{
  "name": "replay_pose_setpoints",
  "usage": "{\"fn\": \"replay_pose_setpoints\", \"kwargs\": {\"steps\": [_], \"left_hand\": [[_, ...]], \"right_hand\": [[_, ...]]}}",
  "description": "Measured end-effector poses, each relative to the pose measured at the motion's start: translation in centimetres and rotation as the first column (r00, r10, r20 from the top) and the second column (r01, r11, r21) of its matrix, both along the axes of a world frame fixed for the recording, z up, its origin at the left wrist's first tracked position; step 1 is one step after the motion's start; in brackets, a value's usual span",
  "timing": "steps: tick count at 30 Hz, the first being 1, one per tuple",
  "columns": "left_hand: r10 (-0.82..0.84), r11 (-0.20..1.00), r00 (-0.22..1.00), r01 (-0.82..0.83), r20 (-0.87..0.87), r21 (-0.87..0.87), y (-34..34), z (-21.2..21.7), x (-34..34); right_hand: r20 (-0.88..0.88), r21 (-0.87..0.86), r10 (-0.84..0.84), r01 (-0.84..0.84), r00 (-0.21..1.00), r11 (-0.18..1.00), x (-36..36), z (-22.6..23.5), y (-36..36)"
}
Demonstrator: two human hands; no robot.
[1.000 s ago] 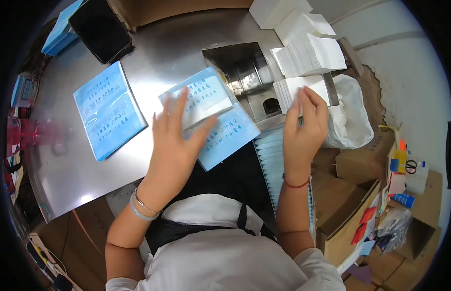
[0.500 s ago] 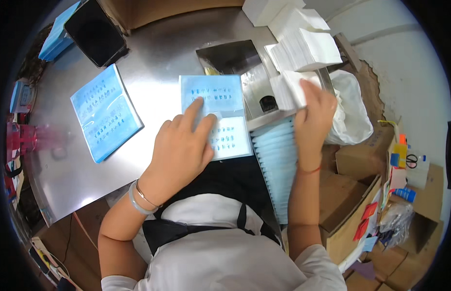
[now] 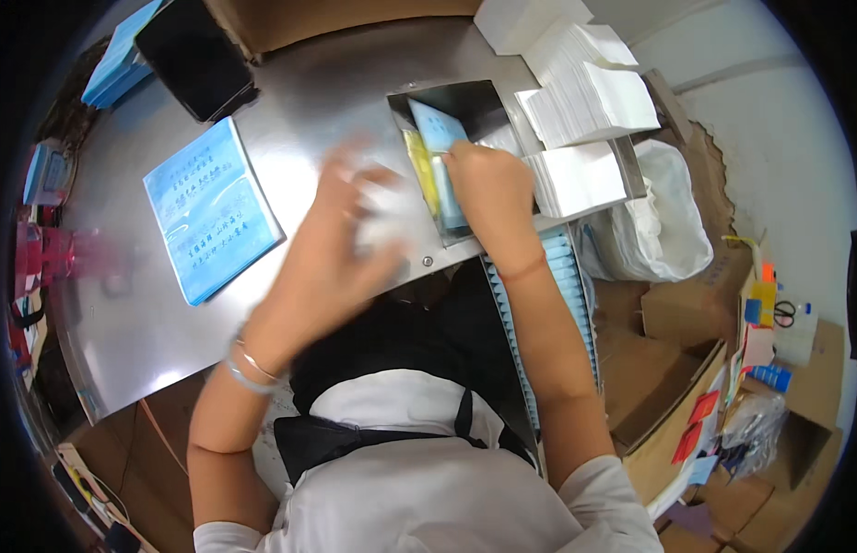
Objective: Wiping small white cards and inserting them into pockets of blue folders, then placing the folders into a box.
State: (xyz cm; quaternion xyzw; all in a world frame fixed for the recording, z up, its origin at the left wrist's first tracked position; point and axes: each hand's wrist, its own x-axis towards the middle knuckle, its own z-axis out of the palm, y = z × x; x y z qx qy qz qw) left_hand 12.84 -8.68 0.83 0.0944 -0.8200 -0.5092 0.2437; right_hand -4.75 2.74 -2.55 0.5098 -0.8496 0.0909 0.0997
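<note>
My right hand reaches into a rectangular opening in the metal table, its fingers closed at the edge of a blue printed packet. The packet leans inside the opening, and its lower part is partly covered by my hand. Beside it in the opening is something yellow. My left hand hovers over the table, smeared by motion. A white blur shows next to its fingers, too unclear to name. A stack of blue printed packets lies further left on the table.
White folded papers stand in rows at the right, with another white stack nearer. A black tablet-like device lies at the back left. Blue packets fill a long tray under my right forearm. A white bag and cardboard boxes are at right.
My right hand has left the white paper stack and moved left to the opening. The blue packet has gone from the table edge into the opening. My left hand has lifted and moved slightly left.
</note>
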Motion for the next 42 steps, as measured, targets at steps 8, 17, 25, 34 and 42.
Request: {"fn": "replay_pose_setpoints", "kwargs": {"steps": [8, 17, 25, 34, 42], "left_hand": [[0.666, 0.746, 0.746, -0.665, -0.026, 0.026, -22.5, -2.7, -0.2], [0.696, 0.705, 0.716, -0.696, 0.056, 0.139, -33.1, -5.0, 10.6], [0.624, 0.571, 0.777, -0.382, 0.081, -0.726, -16.5, -5.9, 12.8], [0.717, 0.529, 0.616, -0.176, 0.327, -0.830, -7.7, -2.8, 10.4], [0.180, 0.840, 0.952, -0.018, 0.248, -0.542, 0.4, -0.6, 2.9]], "right_hand": [[0.053, -0.557, 0.070, -0.029, 0.996, 0.830, 3.8, 0.7, 3.1], [-0.073, -0.569, -0.261, 0.175, 0.962, 0.803, 2.1, 1.9, 9.1], [-0.157, -0.478, -0.312, 0.205, 0.937, 0.854, 0.8, 1.3, 8.6], [0.193, -0.450, -0.251, 0.313, 0.949, 0.836, 0.1, 2.4, 9.1], [0.109, -0.420, -0.212, 0.238, 0.971, 0.876, -2.2, 3.4, 10.6]]}}
